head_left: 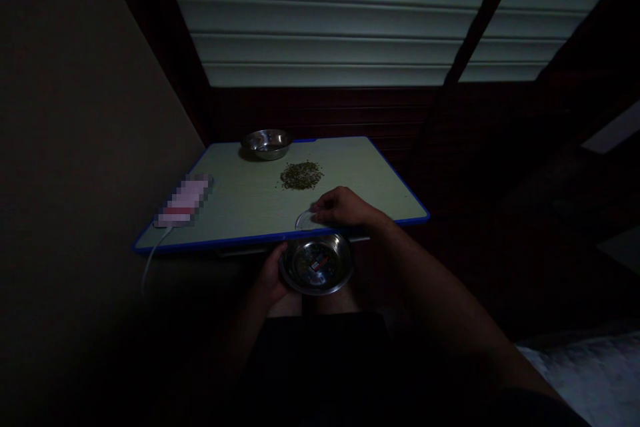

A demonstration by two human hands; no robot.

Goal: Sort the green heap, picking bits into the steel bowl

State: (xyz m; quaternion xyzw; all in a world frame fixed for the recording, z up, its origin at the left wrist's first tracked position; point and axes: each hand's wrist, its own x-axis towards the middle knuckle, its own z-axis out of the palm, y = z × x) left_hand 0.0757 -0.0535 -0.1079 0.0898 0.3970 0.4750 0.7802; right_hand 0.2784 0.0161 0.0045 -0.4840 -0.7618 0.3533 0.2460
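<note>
My left hand [273, 275] grips the left rim of a shiny metal bowl [345, 265], held just below the table's front edge and above my lap. Inside that bowl show a small label-like patch and some specks, too dark to make out. At the front edge of the tabletop, my right hand [341, 207] is closed on a thin, clear piece with a rounded edge [302, 220], perhaps plastic; its full shape is partly hidden by the fingers. Beyond it lies a loose pile of small greenish-brown grains or beans [301, 175].
The pale tabletop [240, 207] has a blue rim. A second metal bowl [267, 145] stands at its back left. On the left edge lies a phone-like object [184, 201], blurred out, with a white cable [150, 257] hanging off. Slatted panels [325, 20] rise behind; the room is dim.
</note>
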